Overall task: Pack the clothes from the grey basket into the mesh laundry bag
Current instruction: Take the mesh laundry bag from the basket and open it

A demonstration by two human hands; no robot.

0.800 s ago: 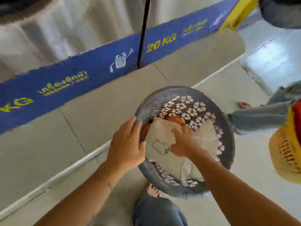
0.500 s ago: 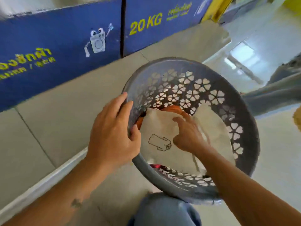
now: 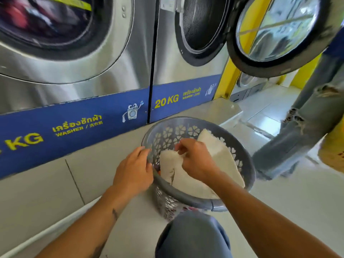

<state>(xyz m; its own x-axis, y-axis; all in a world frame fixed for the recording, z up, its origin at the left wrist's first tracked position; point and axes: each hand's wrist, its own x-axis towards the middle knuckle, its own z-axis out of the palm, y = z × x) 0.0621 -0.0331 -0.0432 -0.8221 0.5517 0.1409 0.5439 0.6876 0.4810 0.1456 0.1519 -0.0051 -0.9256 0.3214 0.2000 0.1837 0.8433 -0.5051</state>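
Pinching an upper edge of the white mesh laundry bag (image 3: 186, 180) between thumb and fingertips, the right hand (image 3: 196, 161) reaches into the grey basket (image 3: 240, 185) from the near side, its fingers closed together on the fabric. The left hand (image 3: 135, 171) grips the basket's left rim, thumb on the inside and fingers curled over the edge toward the outside, clamped on the plastic. Both forearms come in from the bottom corners of the view.

The white bag lies across most of the basket's opening, one flap draped up against the far right wall and the other folded toward the left, with a small dark mark on it near the near rim. Under its left edge, beside the left thumb, a bit of orange and red clothing (image 3: 158, 171) shows; how much more lies beneath is hidden. The basket stands on the pale tiled floor (image 3: 55, 192), tipped slightly, just in front of a knee in blue denim (image 3: 193, 237).

Behind it run two steel washers (image 3: 141, 53) with a blue "20 KG" band along their base; the right one's round door (image 3: 275, 32) hangs open. Another person's jeans-clad leg (image 3: 290, 138) stands at the right, next to a yellow basket (image 3: 333, 153).
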